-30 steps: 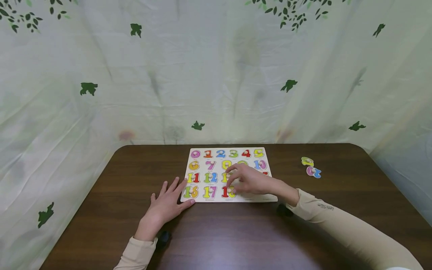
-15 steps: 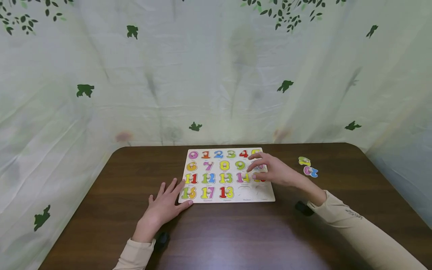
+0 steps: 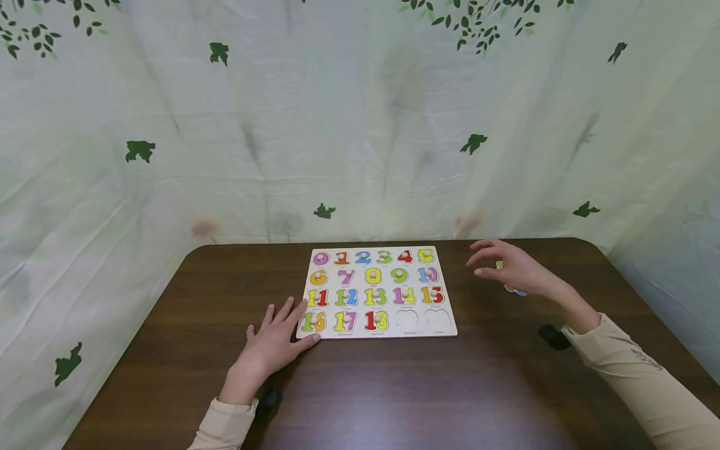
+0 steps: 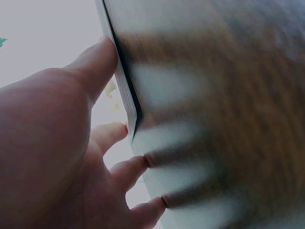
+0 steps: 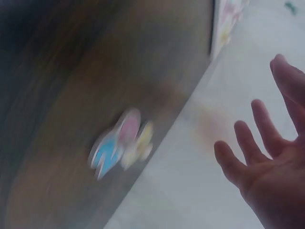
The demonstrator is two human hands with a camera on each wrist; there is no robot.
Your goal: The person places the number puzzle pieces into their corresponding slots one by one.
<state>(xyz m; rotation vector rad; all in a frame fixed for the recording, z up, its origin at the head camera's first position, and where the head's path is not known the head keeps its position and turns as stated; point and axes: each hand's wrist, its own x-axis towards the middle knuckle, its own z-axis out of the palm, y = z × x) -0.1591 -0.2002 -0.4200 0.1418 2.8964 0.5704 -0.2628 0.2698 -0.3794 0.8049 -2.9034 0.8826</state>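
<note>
A white number puzzle board [image 3: 362, 309] lies on the table, filled with colourful knobbed number pieces. Two outlined recesses at its bottom right hold no piece. My left hand [image 3: 272, 344] rests with spread fingers on the board's lower left corner; in the left wrist view its thumb [image 4: 102, 57] lies along the edge. Off to the right of the board, my right hand [image 3: 514, 269] hovers with loosely bent fingers and nothing in them. Below it are two loose number pieces, mostly hidden in the head view: a pink-and-blue one [image 5: 107, 155] and a yellow one [image 5: 143, 143], blurred in the right wrist view.
The dark brown wooden table [image 3: 365, 394] has rounded far corners. Behind it hangs a pale curtain [image 3: 360, 125] printed with leaves and birds. Dark wrist devices show beneath both wrists, such as the right wrist device [image 3: 554, 337].
My right hand has moved from over the board's bottom row, up and right across it, to above the loose pieces. The left hand stays on the corner. The view has shifted slightly.
</note>
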